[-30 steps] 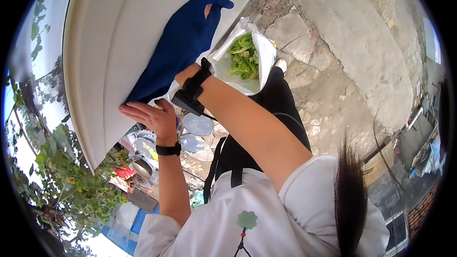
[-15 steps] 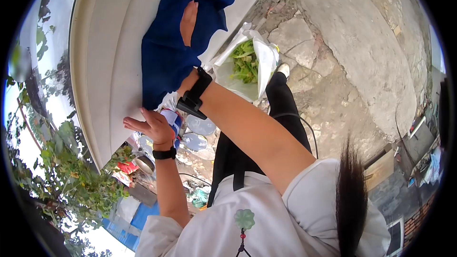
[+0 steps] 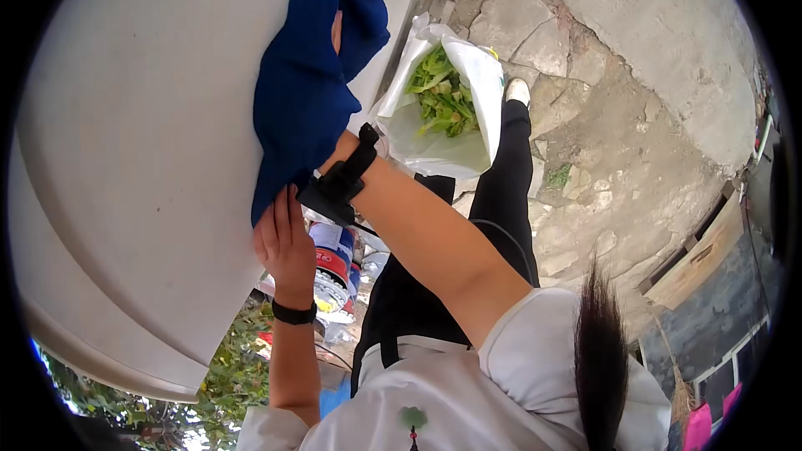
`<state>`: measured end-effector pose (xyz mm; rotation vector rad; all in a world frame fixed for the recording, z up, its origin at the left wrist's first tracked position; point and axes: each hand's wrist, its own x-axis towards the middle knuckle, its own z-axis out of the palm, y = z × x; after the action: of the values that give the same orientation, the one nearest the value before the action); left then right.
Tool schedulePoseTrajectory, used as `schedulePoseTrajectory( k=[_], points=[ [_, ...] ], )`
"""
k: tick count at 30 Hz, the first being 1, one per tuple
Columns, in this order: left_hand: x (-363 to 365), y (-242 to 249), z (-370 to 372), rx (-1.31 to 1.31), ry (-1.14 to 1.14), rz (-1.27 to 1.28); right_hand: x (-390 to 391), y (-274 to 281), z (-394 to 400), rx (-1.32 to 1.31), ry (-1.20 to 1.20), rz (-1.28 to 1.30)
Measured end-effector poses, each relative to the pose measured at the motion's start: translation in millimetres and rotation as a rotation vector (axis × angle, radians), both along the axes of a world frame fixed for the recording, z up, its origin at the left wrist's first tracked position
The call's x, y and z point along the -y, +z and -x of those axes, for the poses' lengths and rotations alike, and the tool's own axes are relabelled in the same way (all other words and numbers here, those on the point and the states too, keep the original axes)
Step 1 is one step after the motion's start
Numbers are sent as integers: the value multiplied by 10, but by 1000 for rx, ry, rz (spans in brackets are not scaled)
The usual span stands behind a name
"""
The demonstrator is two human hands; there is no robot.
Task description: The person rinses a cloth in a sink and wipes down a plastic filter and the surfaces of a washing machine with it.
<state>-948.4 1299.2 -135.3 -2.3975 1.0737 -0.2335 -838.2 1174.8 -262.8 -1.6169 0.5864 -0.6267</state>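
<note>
A dark blue cloth (image 3: 305,88) lies bunched and folded on a large smooth white surface (image 3: 159,134). My right hand (image 3: 336,33) is mostly covered by this cloth and holds it against the surface; only a strip of skin shows through a gap in the folds. A black strap with a small device (image 3: 338,184) circles my right wrist. My left hand (image 3: 286,238) is at the cloth's near corner, its outstretched fingers touching the fabric at the edge of the white surface. There is a black band (image 3: 294,312) on my left wrist.
A white plastic bag (image 3: 480,75) of green leaves (image 3: 447,96) stands by my foot, right of the surface. Below the edge are stacked printed cans (image 3: 332,259). Cracked paving (image 3: 576,192) covers the ground. At the right are a wooden board (image 3: 697,255) and a broom (image 3: 681,392).
My left hand has moved from beside the cloth's lower end onto its corner, fingers drawn together. Less of my right hand shows through the folds. The view has shifted, showing more white surface.
</note>
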Motion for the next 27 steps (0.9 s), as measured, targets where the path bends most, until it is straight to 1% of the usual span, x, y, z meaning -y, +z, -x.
schedulePoseTrajectory(
  k=[3, 4, 7, 8, 9, 11, 12, 14, 17, 19, 21, 22, 25, 27],
  points=[
    [81, -423, -3, -60, 24, -141, -50, -807, 107, -168, 18, -130],
    [114, -564, -18, -132, 15, -132, -52, -1066, 126, -219, 23, -168],
    [210, -965, -134, -226, -52, -210, -69, -1777, 228, -344, 36, -266],
    [213, -1119, -159, -316, -44, -101, -73, -1985, 265, -384, 41, -303],
    [192, -1235, -171, -360, -44, -109, -72, -2170, 296, -416, 49, -336],
    [141, -1446, -174, -447, -40, -118, -131, -2416, 354, -460, 52, -389],
    [125, -1542, -157, -458, -39, -100, -171, -2493, 369, -478, 54, -407],
    [43, -1631, -135, -457, -54, -171, -297, -2551, 419, -503, 54, -430],
    [-105, -1566, -12, -476, -9, -209, -495, -2410, 525, -520, 58, -442],
    [-232, -1467, 97, -489, 35, -157, -635, -2145, 634, -517, 65, -429],
    [-430, -1356, 224, -497, 74, -52, -777, -1745, 732, -499, 71, -404],
    [-466, -1270, 267, -465, 72, -110, -857, -1514, 788, -492, 75, -394],
    [-677, -856, 485, -463, 213, -193, -1060, -678, 960, -438, 99, -361],
    [-787, -592, 549, -448, 169, -142, -1137, -81, 1047, -381, 118, -326]
  ],
)
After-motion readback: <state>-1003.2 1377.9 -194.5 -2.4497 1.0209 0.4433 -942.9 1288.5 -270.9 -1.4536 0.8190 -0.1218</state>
